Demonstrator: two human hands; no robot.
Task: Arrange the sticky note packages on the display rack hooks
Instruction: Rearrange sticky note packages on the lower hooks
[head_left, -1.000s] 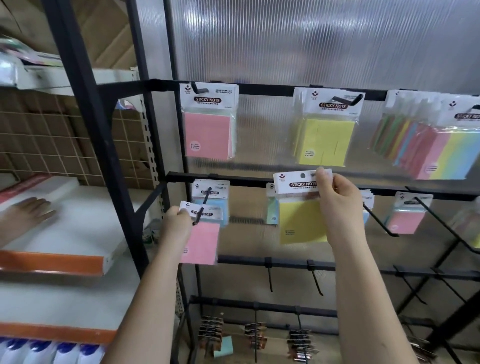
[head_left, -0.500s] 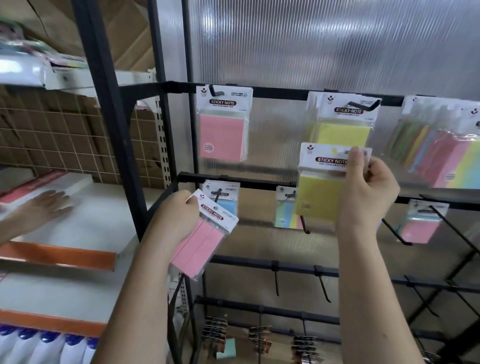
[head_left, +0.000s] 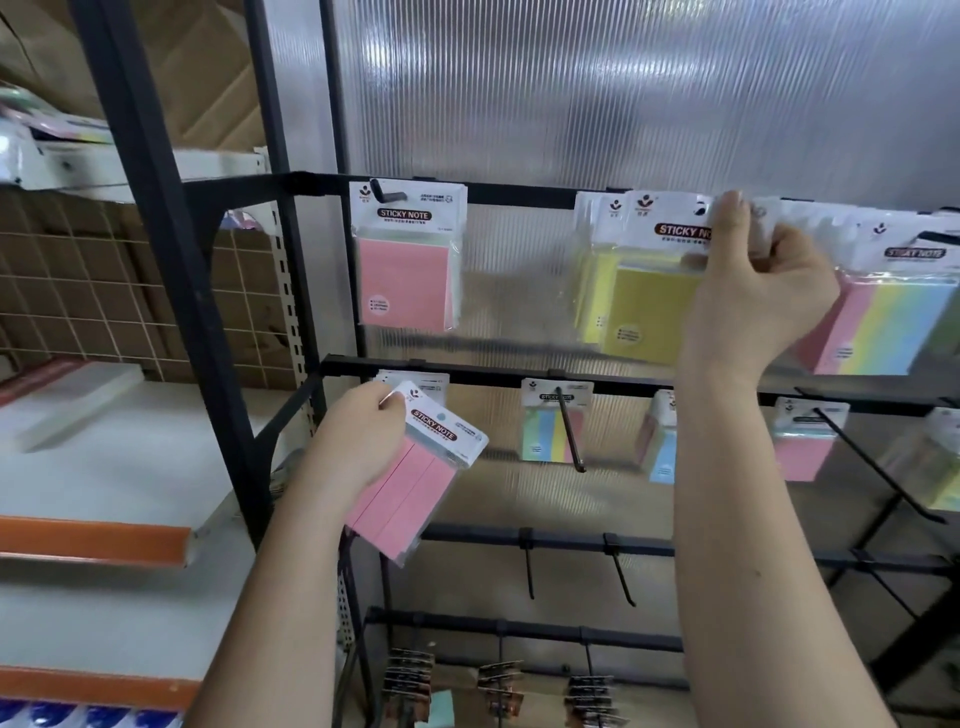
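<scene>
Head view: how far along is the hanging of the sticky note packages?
Done: a pink package hangs on the top bar, and several more hang on the middle bar.

In hand: the right hand holds a yellow package up at the top bar's yellow stack; the left hand grips a pink strip package, not yet hung.

Left: bare hooks on the lower bar.

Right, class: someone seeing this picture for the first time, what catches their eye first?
Probably the right hand, raised to the top rail, pinching a yellow sticky note package at the yellow stack there. Next, the left hand lower down holds a tilted pink sticky note package. A pink pack hangs alone at upper left.
</scene>
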